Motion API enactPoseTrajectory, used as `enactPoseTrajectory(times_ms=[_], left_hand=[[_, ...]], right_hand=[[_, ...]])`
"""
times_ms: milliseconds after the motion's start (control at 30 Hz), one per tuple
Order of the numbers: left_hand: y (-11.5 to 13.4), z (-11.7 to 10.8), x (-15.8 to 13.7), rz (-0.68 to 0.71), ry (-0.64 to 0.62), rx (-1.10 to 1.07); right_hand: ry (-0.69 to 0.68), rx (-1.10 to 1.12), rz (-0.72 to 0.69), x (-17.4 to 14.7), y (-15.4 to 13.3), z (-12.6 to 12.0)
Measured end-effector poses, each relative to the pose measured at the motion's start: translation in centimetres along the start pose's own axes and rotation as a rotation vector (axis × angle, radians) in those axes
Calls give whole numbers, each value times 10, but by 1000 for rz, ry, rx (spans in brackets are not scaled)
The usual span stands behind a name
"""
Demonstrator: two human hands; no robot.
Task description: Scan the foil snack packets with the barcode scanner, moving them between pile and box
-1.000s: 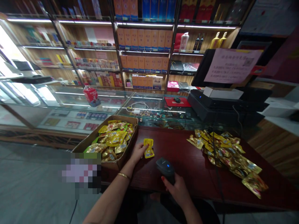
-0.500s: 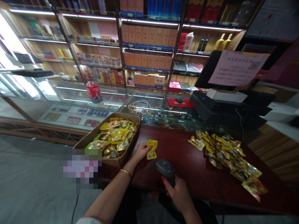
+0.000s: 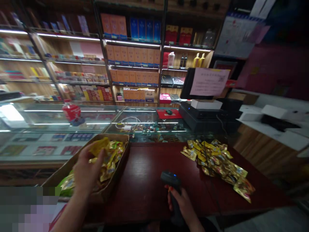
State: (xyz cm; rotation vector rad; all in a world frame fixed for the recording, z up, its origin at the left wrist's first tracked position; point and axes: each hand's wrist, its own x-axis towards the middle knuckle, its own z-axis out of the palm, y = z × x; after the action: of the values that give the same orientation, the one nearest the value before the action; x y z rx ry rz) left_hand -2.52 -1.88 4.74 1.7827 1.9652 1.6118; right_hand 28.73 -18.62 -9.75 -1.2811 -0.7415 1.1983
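My left hand [image 3: 88, 170] is over a cardboard box [image 3: 122, 158] at the left of the dark red table. Its thumb and fingers pinch a yellow snack packet [image 3: 99, 145], somewhat blurred. Below it, the box is filled with gold, yellow and green snack packets [image 3: 113, 158]. In my right hand [image 3: 184, 204] is a dark barcode scanner [image 3: 170, 177], gripped by its handle above the table's front part, with a blue light showing on its head. A loose pile of gold packets [image 3: 214, 158] lies on the table to the right of the scanner.
Behind the table [image 3: 142, 167] stands a glass counter [image 3: 96, 112] with a red-labelled bottle [image 3: 71, 112], a white cable [image 3: 129, 122] and a mouse on a red mat [image 3: 163, 114]. A monitor [image 3: 187, 83] with a pink paper stands at the right. Stocked shelves line the wall.
My left hand has moved left from the table to over the box with the yellow packet. My right hand still holds the scanner. The view has swung to the right.
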Motion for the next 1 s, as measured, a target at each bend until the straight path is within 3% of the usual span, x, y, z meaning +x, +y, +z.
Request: enactPoseTrajectory(times_ms=[67, 133, 200, 267, 367, 467, 533, 633, 700, 800, 900, 1000], left_hand=[[-13, 0, 36, -14, -71, 164], [-14, 18, 56, 71, -99, 246], [4, 51, 54, 249, -37, 204], [40, 97, 31, 470, -57, 46], [107, 178, -29, 758, -545, -167], [159, 256, -93, 991, -1012, -221], [180, 296, -127, 1014, -1188, -154], [196, 332, -157, 849, -1254, -70], [199, 340, -166, 759, -1233, -81], [187, 332, -165, 666, -1215, -155], [149, 304, -152, 519, -1168, -209], [94, 257, -133, 309, -1094, -219]], right_hand=[[4, 32, -5, 2, 3, 1], [6, 60, -9, 4, 7, 2], [1, 93, -19, 5, 13, 1], [6, 133, -22, 8, 19, -1], [44, 196, -13, 13, 27, -4], [105, 247, -11, 20, 35, -7], [139, 269, -12, 23, 38, -7], [178, 284, -15, 24, 39, -6], [197, 284, -16, 22, 38, -5], [205, 273, -15, 16, 33, -6], [185, 256, -28, 12, 27, -8], [164, 234, -42, 8, 21, -9]])
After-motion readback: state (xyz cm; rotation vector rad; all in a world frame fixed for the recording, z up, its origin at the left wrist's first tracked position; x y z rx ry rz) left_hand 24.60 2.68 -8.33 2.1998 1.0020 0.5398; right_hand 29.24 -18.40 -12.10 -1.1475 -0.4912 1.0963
